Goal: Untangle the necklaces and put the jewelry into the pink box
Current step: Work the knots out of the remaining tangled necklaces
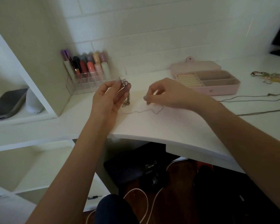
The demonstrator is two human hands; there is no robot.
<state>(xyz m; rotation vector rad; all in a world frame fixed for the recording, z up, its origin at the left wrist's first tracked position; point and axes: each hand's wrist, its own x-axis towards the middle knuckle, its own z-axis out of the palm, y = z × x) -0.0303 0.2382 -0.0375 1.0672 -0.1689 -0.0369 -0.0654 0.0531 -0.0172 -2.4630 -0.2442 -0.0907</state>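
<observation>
The left hand (109, 98) is holding up a knotted clump of necklaces (125, 92), its thumb and fingers pinching the top of the tangle while loops are hanging down toward the white tabletop (160, 126). The right hand (164, 94) is pinching one thin chain (145, 110) that is trailing from the clump and lying slack across the tabletop. The pink box (213, 91) is sitting open behind the right hand, its compartments looking empty, though the view is too dim to be sure. Two more chains (252, 96) are lying stretched out on the tabletop just beside the box, apart from the tangle. The step in hand seems to be drawing one strand free; doing it well probably means easing the chain out with light, short tugs, keeping the knot loose rather than tightening it, and letting the left hand be turning the clump to find where the strand is passing through.
</observation>
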